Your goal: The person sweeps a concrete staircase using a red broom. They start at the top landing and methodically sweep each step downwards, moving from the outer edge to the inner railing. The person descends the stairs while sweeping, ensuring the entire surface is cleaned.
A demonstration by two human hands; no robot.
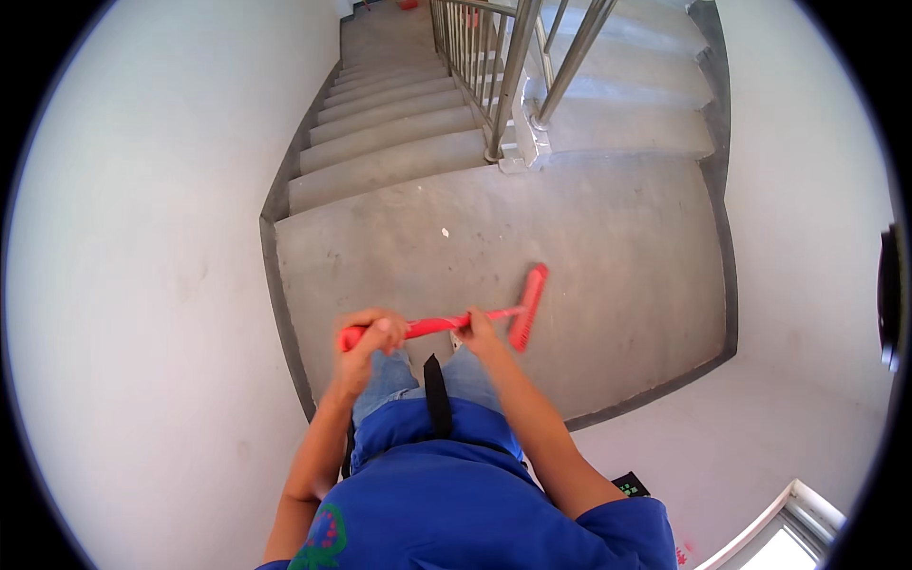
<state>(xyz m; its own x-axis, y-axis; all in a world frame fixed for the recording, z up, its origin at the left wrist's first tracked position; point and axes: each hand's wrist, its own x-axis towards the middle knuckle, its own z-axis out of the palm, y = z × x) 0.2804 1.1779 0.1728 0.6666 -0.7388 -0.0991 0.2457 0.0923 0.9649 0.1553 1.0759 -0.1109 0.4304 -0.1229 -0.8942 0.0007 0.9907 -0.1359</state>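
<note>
A red broom (529, 308) with a long red handle lies across in front of my body, its head low over the concrete landing (620, 271) to the right of my legs. Near the top end of the handle, my left hand (374, 332) is closed around it. Farther down the shaft, closer to the broom head, my right hand (476, 329) grips it too. Whether the bristles touch the floor cannot be told. A small white scrap (445, 232) and several dark specks are on the floor ahead.
Concrete stairs descend (388, 167) at the front left and others rise (627, 132) at the front right, with a metal railing (514, 85) between them. White walls (164, 271) enclose both sides. A window frame (766, 524) is at lower right. A red object (407, 4) lies below the stairs.
</note>
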